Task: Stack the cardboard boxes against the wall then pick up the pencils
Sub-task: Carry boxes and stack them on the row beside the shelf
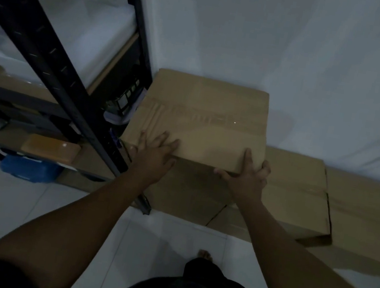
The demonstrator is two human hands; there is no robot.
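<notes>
Left hand (155, 153): fingers spread flat, pressing on the top box (202, 121).
Right hand (246, 177): grips its near right corner, thumb on top.
Top box: under both hands, on lower boxes (296, 185), against the wall (298, 49) beyond the fingertips.
Room: black rack (50, 47) left of the left hand; white tiled floor (168, 240) beneath the forearms.

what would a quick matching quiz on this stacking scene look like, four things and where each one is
Things:
1 top cardboard box
2 blue container
3 black rack post
4 right hand

Places:
a low at the far left, near the floor
b gripping the top box's near right corner
c on the lower boxes, against the wall
d slanting up just left of the box stack

Pairs: 1-c, 2-a, 3-d, 4-b
</notes>
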